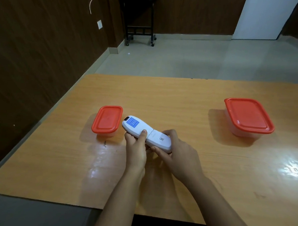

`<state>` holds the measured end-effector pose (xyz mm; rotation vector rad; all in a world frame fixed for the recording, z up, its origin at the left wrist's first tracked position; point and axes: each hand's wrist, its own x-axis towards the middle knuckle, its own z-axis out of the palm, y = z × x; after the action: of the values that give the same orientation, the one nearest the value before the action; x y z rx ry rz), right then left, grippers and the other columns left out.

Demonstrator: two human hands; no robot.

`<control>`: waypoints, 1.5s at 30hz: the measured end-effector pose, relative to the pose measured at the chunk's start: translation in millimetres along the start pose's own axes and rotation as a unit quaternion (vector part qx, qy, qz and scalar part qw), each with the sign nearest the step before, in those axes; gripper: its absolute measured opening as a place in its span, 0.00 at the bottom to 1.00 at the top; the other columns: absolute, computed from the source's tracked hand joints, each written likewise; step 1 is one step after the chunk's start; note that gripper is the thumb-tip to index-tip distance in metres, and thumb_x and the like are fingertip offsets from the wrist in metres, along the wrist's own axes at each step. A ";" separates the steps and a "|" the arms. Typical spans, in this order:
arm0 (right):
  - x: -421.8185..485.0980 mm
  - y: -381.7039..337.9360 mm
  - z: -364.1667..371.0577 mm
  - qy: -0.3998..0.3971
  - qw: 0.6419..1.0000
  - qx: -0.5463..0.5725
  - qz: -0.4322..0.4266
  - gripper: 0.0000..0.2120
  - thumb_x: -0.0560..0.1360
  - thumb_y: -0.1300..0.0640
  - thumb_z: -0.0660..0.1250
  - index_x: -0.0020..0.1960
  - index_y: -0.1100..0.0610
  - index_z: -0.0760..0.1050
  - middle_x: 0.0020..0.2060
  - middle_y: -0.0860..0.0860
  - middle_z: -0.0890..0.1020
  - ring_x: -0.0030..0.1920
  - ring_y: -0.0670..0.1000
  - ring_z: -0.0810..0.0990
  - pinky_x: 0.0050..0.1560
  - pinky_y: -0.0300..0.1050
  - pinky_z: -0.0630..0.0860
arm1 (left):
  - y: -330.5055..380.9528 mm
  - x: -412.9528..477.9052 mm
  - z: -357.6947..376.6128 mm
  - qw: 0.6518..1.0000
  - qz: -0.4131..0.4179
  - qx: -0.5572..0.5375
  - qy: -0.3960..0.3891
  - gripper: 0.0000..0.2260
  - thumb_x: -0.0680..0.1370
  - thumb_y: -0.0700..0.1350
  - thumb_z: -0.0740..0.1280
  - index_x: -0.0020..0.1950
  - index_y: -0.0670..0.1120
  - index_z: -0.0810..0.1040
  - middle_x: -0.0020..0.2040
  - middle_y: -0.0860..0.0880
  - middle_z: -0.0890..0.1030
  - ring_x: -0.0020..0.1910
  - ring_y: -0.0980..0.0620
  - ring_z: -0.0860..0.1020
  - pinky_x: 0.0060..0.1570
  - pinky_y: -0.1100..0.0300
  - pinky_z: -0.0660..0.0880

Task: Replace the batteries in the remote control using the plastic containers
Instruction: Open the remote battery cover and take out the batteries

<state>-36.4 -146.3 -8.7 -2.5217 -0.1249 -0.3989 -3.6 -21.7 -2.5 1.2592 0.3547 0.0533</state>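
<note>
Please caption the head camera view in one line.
Left hand and right hand hold a white remote control between left container and right container, lids on.

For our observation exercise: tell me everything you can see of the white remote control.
The remote control is white plastic, rounded at both ends, turned back up. A blue label and a dark window sit at its far end; a seam sets off the battery cover, which bears a small sticker. The left hand grips its middle and the right hand its near end, above the table.
</note>
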 end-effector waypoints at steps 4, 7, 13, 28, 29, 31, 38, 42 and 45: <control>-0.8 -4.3 -1.7 0.045 0.999 0.005 -0.023 0.22 0.73 0.33 0.57 0.60 0.45 0.64 0.44 0.44 0.81 0.38 0.51 0.80 0.32 0.43 0.67 | 1.8 0.1 0.0 1.000 0.002 -0.012 0.016 0.12 0.80 0.42 0.62 0.62 0.45 0.68 0.56 0.42 0.80 0.49 0.46 0.81 0.29 0.64 0.77; 1.7 -2.1 -10.3 0.127 0.987 0.093 0.025 0.22 0.72 0.33 0.59 0.59 0.45 0.66 0.34 0.41 0.77 0.31 0.46 0.77 0.31 0.42 0.66 | 9.7 4.8 -8.2 0.997 0.000 -0.059 0.046 0.13 0.80 0.41 0.62 0.64 0.45 0.66 0.55 0.42 0.80 0.49 0.42 0.81 0.28 0.62 0.77; 13.6 33.5 -13.7 0.086 0.973 0.117 0.180 0.20 0.75 0.44 0.62 0.63 0.46 0.62 0.50 0.47 0.81 0.41 0.48 0.79 0.40 0.44 0.68 | 12.9 4.5 -16.4 0.999 0.010 -0.031 -0.029 0.07 0.80 0.46 0.63 0.57 0.55 0.74 0.52 0.48 0.83 0.48 0.48 0.83 0.33 0.61 0.78; 27.9 69.5 -5.3 0.089 0.953 -0.126 0.262 0.30 0.73 0.42 0.66 0.69 0.56 0.66 0.67 0.57 0.69 0.69 0.59 0.64 0.66 0.56 0.60 | 14.2 -3.6 -21.6 0.997 -0.024 0.012 -0.071 0.07 0.79 0.49 0.63 0.52 0.62 0.76 0.50 0.52 0.84 0.45 0.51 0.84 0.32 0.61 0.77; 29.5 60.8 -5.3 0.102 0.961 -0.104 0.235 0.28 0.73 0.44 0.67 0.69 0.54 0.67 0.67 0.56 0.70 0.68 0.59 0.66 0.65 0.55 0.61 | 14.1 -3.2 -22.5 0.997 -0.025 0.015 -0.075 0.07 0.79 0.50 0.63 0.52 0.63 0.76 0.50 0.52 0.84 0.44 0.51 0.84 0.33 0.60 0.77; 30.5 37.3 -4.7 0.135 0.982 0.005 0.134 0.20 0.75 0.50 0.68 0.64 0.55 0.71 0.60 0.53 0.76 0.62 0.57 0.72 0.62 0.52 0.66 | 13.6 -2.2 -22.5 0.996 -0.030 0.021 -0.080 0.08 0.79 0.50 0.63 0.54 0.62 0.76 0.50 0.52 0.84 0.42 0.51 0.84 0.35 0.58 0.78; 11.0 -25.7 9.0 0.078 0.980 0.084 -0.161 0.03 0.74 0.59 0.66 0.47 0.56 0.75 0.42 0.49 0.79 0.43 0.51 0.74 0.43 0.47 0.70 | 13.1 -3.3 -14.1 0.992 -0.065 0.027 -0.103 0.07 0.80 0.52 0.61 0.54 0.59 0.77 0.41 0.53 0.85 0.33 0.51 0.83 0.26 0.63 0.74; 9.3 -24.8 14.4 0.098 0.984 0.034 -0.147 0.02 0.72 0.59 0.66 0.43 0.57 0.74 0.38 0.50 0.77 0.39 0.52 0.72 0.38 0.49 0.70 | 12.6 -6.3 -9.7 0.987 -0.086 0.045 -0.128 0.08 0.80 0.52 0.60 0.54 0.55 0.78 0.35 0.56 0.83 0.27 0.54 0.80 0.23 0.67 0.70; 8.9 -21.5 15.3 0.115 0.985 0.024 -0.124 0.03 0.73 0.58 0.66 0.44 0.57 0.73 0.38 0.49 0.77 0.39 0.52 0.71 0.37 0.49 0.70 | 12.5 -8.8 -7.6 0.986 -0.083 0.055 -0.130 0.09 0.80 0.51 0.59 0.55 0.55 0.78 0.40 0.52 0.85 0.28 0.51 0.81 0.23 0.65 0.71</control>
<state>-27.7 -119.9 -6.6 -2.3983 -0.3547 -0.7739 -12.2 -12.8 9.2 1.3222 0.2369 -0.2743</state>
